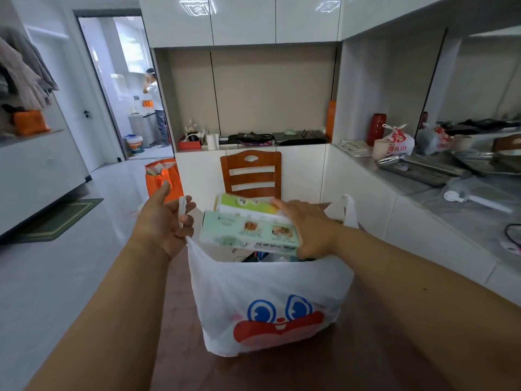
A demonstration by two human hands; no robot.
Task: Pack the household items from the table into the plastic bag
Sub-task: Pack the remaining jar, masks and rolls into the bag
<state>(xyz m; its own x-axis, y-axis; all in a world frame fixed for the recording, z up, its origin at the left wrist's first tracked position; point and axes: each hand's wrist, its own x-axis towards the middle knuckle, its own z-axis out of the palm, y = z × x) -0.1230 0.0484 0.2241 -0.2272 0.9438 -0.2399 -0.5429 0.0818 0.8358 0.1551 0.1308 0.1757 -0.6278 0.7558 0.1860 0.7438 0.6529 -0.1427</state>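
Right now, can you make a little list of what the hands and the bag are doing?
bag: white plastic bag with a cartoon face, standing open on the table
left hand: left hand holds the bag's handle up
right hand: right hand grips two boxes over the bag's mouth
boxes: stacked, greenish, not yet inside
inside bag: dark items, unclear
behind: wooden chair

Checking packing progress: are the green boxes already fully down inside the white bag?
No, the green boxes sit above the white bag mouth, under the right hand.
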